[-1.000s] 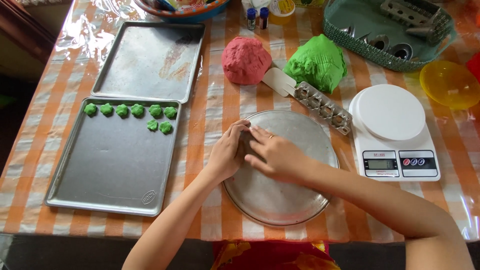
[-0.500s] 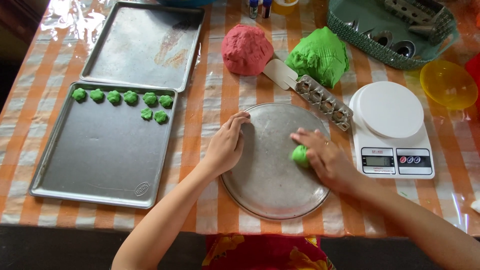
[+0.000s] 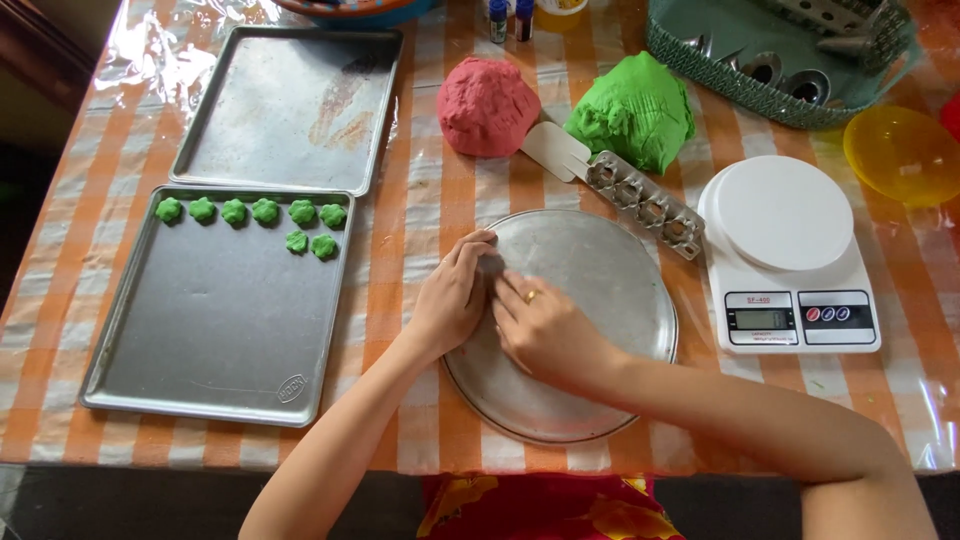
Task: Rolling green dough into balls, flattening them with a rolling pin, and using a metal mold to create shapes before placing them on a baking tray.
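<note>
Left of the round metal pan (image 3: 600, 290), a baking tray (image 3: 200, 340) holds eight small green dough shapes (image 3: 250, 212). Half a second ago the right hand (image 3: 545, 330) gripped a green dough piece at the pan's right side; now it has joined the left hand (image 3: 450, 300) at the pan's left edge, both curled narrowly together. The piece is hidden, probably pressed between them.

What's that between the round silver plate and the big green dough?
A long metal mold with flower-shaped holes lies slanted between the round plate and the green dough, in the head view.
</note>
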